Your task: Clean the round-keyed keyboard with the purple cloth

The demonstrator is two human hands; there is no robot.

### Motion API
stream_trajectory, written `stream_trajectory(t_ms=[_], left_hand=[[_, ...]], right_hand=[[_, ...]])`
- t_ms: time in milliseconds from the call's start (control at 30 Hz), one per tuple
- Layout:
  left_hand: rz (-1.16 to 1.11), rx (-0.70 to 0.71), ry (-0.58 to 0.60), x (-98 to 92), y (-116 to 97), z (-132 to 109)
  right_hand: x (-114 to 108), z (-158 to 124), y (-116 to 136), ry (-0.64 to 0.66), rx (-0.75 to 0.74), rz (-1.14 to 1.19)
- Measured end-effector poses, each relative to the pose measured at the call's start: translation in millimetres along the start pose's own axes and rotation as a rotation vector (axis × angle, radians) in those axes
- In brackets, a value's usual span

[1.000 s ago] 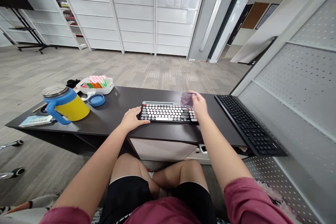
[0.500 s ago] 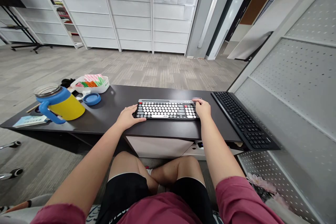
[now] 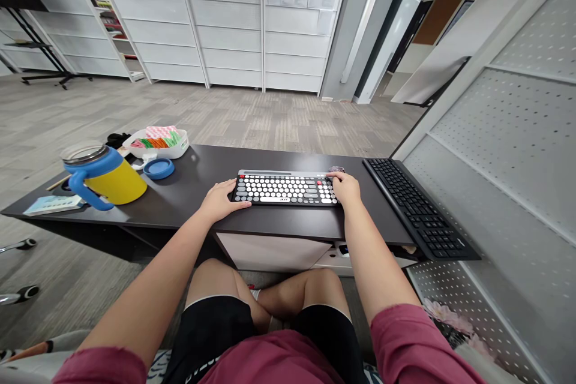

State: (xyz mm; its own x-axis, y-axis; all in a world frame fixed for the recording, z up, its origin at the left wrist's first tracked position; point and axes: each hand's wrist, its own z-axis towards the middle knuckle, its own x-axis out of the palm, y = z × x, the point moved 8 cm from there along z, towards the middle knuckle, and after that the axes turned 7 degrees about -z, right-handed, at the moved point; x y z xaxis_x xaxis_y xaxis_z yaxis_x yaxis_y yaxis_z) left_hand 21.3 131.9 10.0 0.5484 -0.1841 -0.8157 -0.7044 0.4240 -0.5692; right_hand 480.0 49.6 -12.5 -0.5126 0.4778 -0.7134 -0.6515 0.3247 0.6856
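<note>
A slim keyboard (image 3: 279,189) with round white and grey keys and a few red ones lies flat on the dark desk (image 3: 279,219). My left hand (image 3: 220,200) holds its left end, the thumb along the front edge and the fingers at the side. At the right end, my right hand (image 3: 345,187) grips the keyboard, its index finger reaching over the top right corner. The other right fingers are curled and partly hidden. Just behind that hand sits a small patterned object (image 3: 336,168), too small to name.
A larger black keyboard (image 3: 420,207) lies slanted along the desk's right side, beside a perforated panel (image 3: 508,126). To the left stand a yellow and blue mug (image 3: 112,180), a blue lid (image 3: 158,168), and a white basket (image 3: 180,147) with colourful items. A light blue booklet (image 3: 54,205) lies near the left edge.
The view has shifted very slightly. My right index finger has moved a little to the left over the keyboard's top right corner, showing more of the small object behind it.
</note>
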Motion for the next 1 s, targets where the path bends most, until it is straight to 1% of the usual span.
stream_trajectory(t_ms=[67,233,333,433,567,767,1000], left_hand=[[-0.003,0.001,-0.001,0.1,0,0],[-0.009,-0.015,-0.008,0.8,3,0],[-0.003,-0.017,-0.006,1.4,4,0],[-0.001,-0.016,-0.006,1.1,3,0],[-0.002,-0.016,-0.012,0.4,3,0],[-0.003,-0.012,-0.014,0.7,3,0],[-0.009,-0.015,-0.007,0.3,2,0]], right_hand=[[3,1,0,0.015,-0.026,0.023],[8,3,6,0.052,-0.144,0.047],[9,2,9,0.074,-0.177,0.06],[8,2,9,0.07,-0.176,0.065],[9,3,5,0.075,-0.134,0.054],[11,3,8,0.068,-0.192,0.053],[10,4,6,0.055,-0.167,0.055]])
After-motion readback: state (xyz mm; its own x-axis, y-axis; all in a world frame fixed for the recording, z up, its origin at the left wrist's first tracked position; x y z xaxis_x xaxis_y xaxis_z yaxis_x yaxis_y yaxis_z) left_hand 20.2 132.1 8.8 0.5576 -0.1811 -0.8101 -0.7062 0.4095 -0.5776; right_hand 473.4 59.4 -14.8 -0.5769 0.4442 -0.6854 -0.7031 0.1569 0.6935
